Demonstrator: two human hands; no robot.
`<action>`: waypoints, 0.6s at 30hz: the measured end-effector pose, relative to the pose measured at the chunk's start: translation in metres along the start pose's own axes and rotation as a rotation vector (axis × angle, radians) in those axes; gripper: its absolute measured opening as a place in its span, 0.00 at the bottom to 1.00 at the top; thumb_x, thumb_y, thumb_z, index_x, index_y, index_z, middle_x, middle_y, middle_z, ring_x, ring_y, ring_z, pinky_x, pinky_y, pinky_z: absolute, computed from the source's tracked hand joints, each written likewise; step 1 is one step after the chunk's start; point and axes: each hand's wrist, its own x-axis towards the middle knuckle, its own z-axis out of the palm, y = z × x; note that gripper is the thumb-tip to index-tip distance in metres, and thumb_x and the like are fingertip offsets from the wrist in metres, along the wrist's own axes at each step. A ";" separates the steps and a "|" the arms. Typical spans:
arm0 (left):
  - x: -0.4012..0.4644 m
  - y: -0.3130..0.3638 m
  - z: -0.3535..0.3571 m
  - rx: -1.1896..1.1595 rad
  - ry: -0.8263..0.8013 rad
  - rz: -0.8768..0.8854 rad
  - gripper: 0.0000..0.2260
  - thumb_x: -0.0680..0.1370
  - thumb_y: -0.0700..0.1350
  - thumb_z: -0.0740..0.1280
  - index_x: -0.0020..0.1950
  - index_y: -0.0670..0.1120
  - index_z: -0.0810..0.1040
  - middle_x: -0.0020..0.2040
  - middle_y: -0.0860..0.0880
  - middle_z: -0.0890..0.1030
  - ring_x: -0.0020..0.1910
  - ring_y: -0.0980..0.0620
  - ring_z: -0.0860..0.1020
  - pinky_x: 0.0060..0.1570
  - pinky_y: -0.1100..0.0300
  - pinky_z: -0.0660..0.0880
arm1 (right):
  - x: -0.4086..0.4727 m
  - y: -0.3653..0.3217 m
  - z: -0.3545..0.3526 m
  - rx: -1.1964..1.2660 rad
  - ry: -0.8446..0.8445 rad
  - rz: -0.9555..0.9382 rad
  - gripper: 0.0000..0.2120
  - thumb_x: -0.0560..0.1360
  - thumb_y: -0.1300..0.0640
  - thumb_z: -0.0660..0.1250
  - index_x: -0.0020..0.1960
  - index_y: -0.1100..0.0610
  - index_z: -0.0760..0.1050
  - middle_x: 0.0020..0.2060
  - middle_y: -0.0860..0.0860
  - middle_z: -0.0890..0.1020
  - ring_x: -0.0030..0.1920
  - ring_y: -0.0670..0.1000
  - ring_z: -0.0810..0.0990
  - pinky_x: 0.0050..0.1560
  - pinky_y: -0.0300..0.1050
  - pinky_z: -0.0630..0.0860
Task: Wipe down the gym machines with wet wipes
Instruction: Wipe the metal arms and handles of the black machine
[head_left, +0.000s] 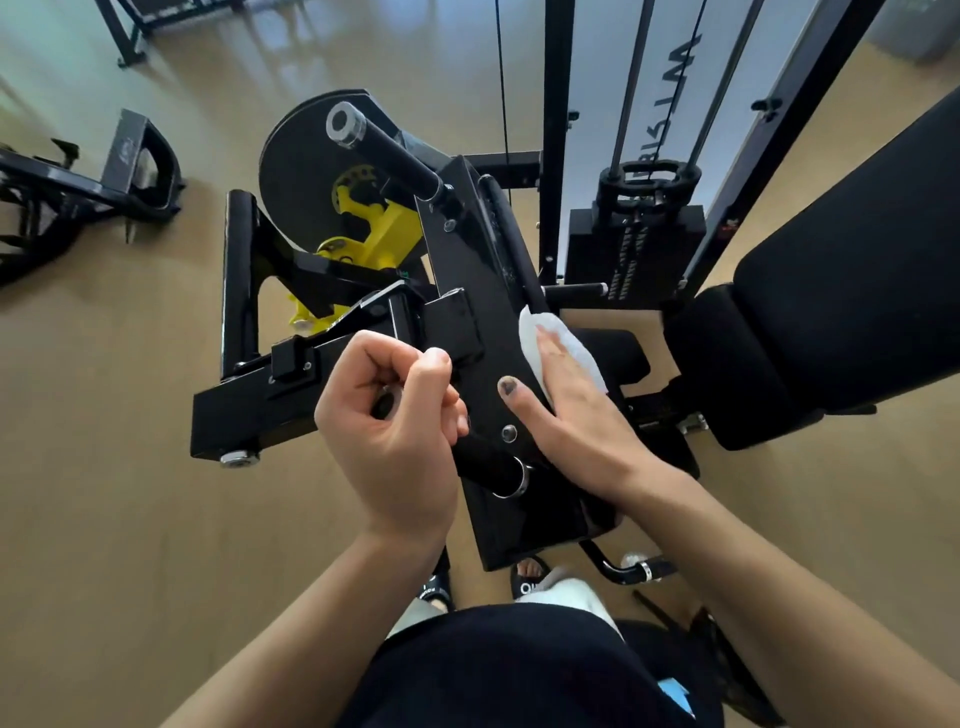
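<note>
A glossy black steel arm (467, 291) of the gym machine, flat-faced and box-sectioned with round bolt heads set into it, runs up the middle of the view and serves as the landmark here. The right hand (576, 415) lies flat against the arm's right edge, fingers straight and close together, pressing a white wet wipe (563, 343) onto the painted metal; the wipe is thin, soft and crumpled, and most of it is covered by the fingers, so only its upper and right margins show. The thumb is stretched away across the arm's face, its nail darkened. On the arm's left side the left hand (395, 421) is curled into a fist round a short black handle (491, 467), matte and textured, ending in a polished metal ring; the part inside the fist is hidden. A second grip (387, 150) of the same kind, capped with a shiny metal disc, juts out near the arm's upper end. Left of the arm sits a black round cam plate (301, 176) with a bright yellow adjuster (379, 228), perforated with small holes, partly masked by the black frame. Right of the arm are the black padded seat cushions (841, 270), smooth and rounded, cut off by the picture's edge, and above them the weight stack (636, 249) on two slim steel guide rods, its printed labels too small to read. Below the arm, sandalled toes and pale trousers show above a dark shirt. The floor (130, 467) is pale wood-toned and smooth.
</note>
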 end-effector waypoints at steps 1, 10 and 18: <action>-0.001 0.000 0.000 -0.001 0.005 -0.002 0.10 0.74 0.32 0.64 0.35 0.40 0.68 0.25 0.49 0.70 0.21 0.50 0.65 0.27 0.59 0.67 | 0.017 -0.002 -0.002 -0.005 0.017 -0.007 0.37 0.83 0.38 0.56 0.84 0.50 0.44 0.83 0.43 0.47 0.76 0.32 0.41 0.74 0.35 0.41; -0.001 0.002 0.000 0.006 -0.003 0.007 0.11 0.75 0.31 0.62 0.34 0.41 0.68 0.26 0.48 0.70 0.20 0.50 0.65 0.26 0.60 0.67 | 0.122 -0.031 -0.017 0.045 0.055 0.036 0.37 0.84 0.36 0.53 0.84 0.54 0.47 0.84 0.48 0.49 0.82 0.46 0.46 0.80 0.47 0.44; 0.001 0.001 0.000 -0.010 -0.009 0.021 0.10 0.74 0.31 0.62 0.34 0.42 0.69 0.25 0.48 0.70 0.20 0.49 0.66 0.26 0.59 0.67 | 0.006 0.004 0.000 0.016 0.025 -0.020 0.38 0.82 0.36 0.56 0.84 0.48 0.45 0.83 0.40 0.47 0.80 0.37 0.45 0.78 0.40 0.46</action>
